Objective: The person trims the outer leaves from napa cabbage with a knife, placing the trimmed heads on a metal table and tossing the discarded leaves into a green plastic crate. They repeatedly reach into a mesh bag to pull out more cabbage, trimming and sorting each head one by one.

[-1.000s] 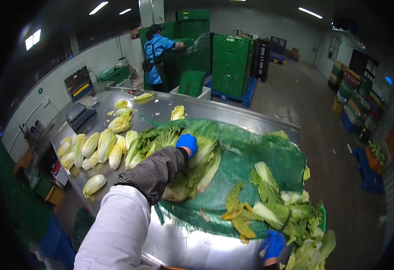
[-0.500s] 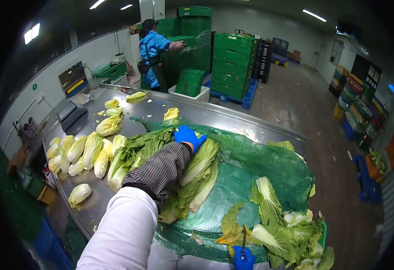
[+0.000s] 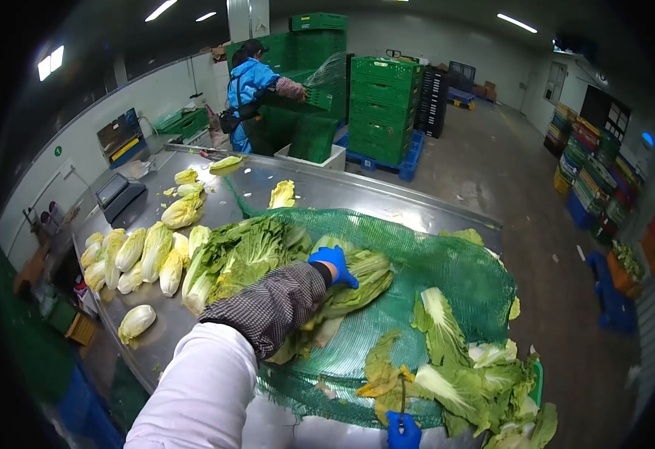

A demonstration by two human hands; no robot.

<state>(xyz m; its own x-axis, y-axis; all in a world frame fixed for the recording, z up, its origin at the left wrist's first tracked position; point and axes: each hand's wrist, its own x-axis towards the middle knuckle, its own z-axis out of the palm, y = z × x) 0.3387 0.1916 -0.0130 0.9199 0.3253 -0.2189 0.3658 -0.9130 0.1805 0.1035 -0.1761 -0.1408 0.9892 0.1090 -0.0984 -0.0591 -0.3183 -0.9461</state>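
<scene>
My left hand [image 3: 333,265], in a blue glove, grips a leafy napa cabbage [image 3: 361,283] from above, fingers curled over it. The cabbage lies tilted on a green mesh net [image 3: 447,273] spread over the metal table. Beside it, to the left, are more untrimmed napa cabbages [image 3: 249,254]. At the bottom edge my right hand [image 3: 403,432], also blue-gloved, is closed round a thin, dark knife [image 3: 402,395] that points away from me. Close to the blade lies a yellowed leaf [image 3: 380,374]; loose green outer leaves [image 3: 455,393] are heaped to its right.
Trimmed yellow-white cabbages [image 3: 144,251] lie on the left of the steel table [image 3: 327,183]. A scale [image 3: 120,196] stands at its left edge. Beyond the table, a person in blue [image 3: 251,90] handles a green crate near stacked green crates [image 3: 385,108].
My left hand has moved slightly right and down, and the cabbage beneath it has turned and shifted right. The person behind now holds a crate. My right hand stays nearly in place.
</scene>
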